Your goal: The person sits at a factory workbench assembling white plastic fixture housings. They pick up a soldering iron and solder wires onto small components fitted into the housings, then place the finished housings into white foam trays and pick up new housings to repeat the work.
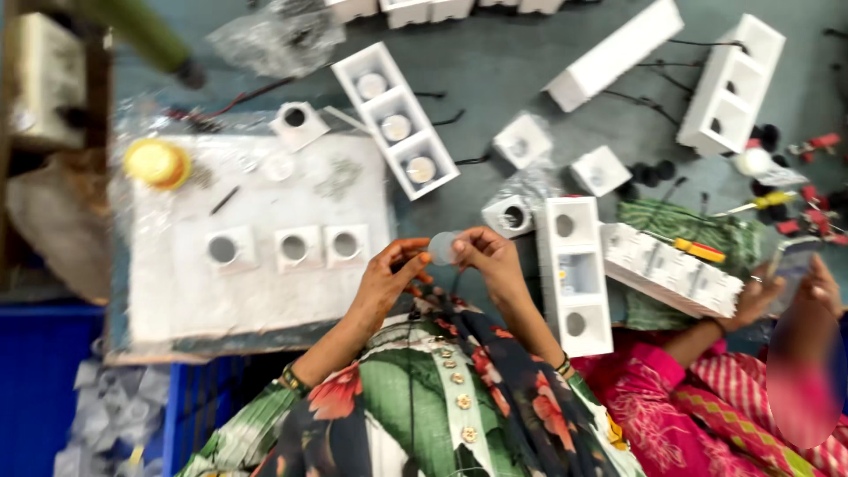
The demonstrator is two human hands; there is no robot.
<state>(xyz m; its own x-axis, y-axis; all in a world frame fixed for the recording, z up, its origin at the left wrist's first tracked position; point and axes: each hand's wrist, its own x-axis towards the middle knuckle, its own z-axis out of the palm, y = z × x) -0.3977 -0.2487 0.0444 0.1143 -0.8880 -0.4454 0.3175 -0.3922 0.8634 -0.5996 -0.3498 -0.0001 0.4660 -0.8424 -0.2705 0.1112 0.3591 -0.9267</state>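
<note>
So the whole grey-green tabletop (512, 62) is basically a spread-out parts layout, everything within arm's reach. The biggest thing is the white foam slab (256, 283) on the left, and it looks like it's working as a holding tray: three small square white housings (296, 246) sit in a row on it, openings up, so nothing rolls off. A yellow tape roll (157, 162) is parked at its far corner. Just right of the hands stands a long white three-hole fixture (574, 274), and another triple fixture (396, 119) lies further back at an angle with its round inserts showing.

Right in the middle, held up over the lap edge, is a small clear round lens disc (442, 248). The left hand (389, 278) and right hand (490, 261) both have their fingers pinching it by the rim from opposite sides, probably to keep prints off the face.

Off to the right, a co-worker's hand (760, 296) in a pink sleeve rests at another white strip fixture (671, 269); can't tell its grip.
</note>
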